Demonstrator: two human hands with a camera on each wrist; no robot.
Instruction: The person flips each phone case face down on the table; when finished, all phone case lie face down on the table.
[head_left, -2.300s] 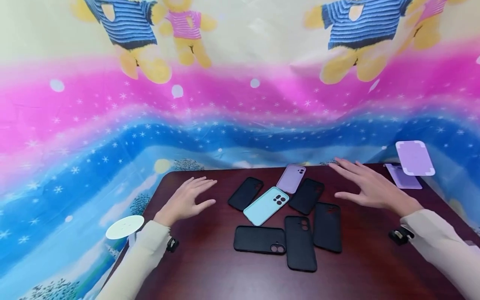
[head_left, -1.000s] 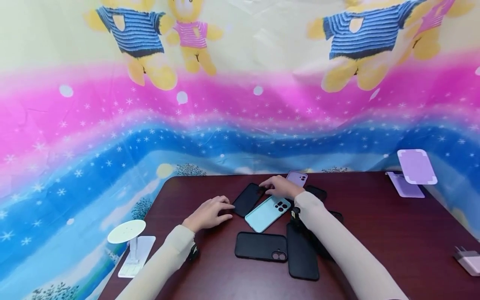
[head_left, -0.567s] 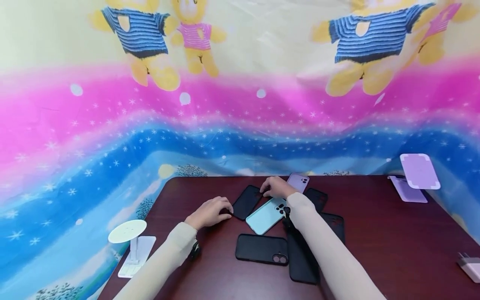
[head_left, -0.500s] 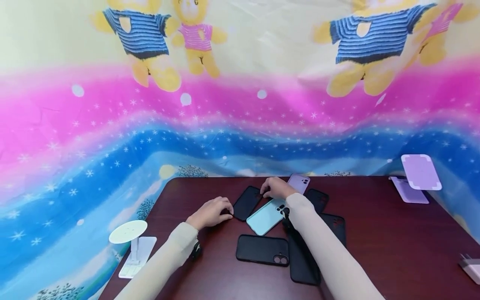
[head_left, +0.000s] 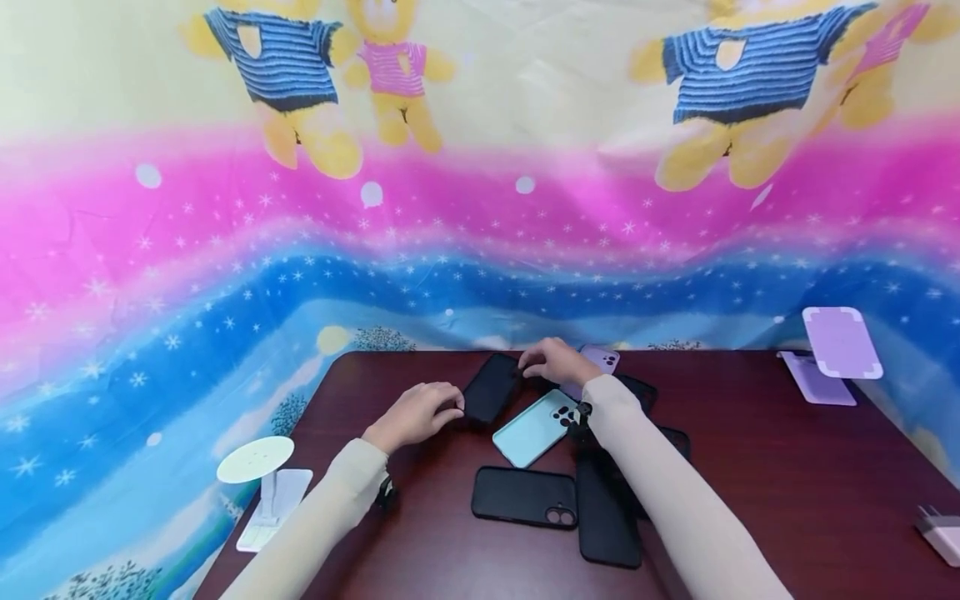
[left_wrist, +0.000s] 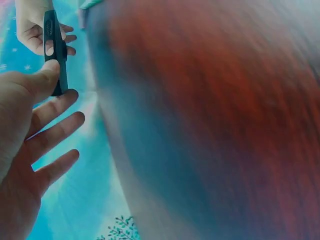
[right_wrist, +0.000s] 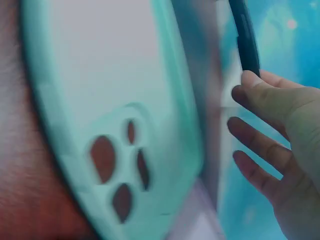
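My hands are apart, one at each end of the same black case (head_left: 491,387), which I hold just above the table (head_left: 412,550), to the left of the mint case (head_left: 528,432). My left hand (head_left: 418,414) pinches its near end between thumb and forefinger, the other three fingers spread away from it. My right hand (head_left: 558,363) pinches the far end the same way, its remaining fingers also loose of the case. In both wrist views the case shows edge-on.

The mint case lies flat, its camera holes by my right wrist. Past that hand is the lilac case (head_left: 603,358), partly covered. Nearer me, one black case (head_left: 517,496) lies crosswise, with a long one (head_left: 609,521) just beside it on the right. Two more black cases, partly hidden by my right sleeve (head_left: 675,492), show beyond it. A white stand (head_left: 258,460) is at the left edge, a lilac stand (head_left: 842,343) at the far right, and a charger (head_left: 941,535) at the near right.
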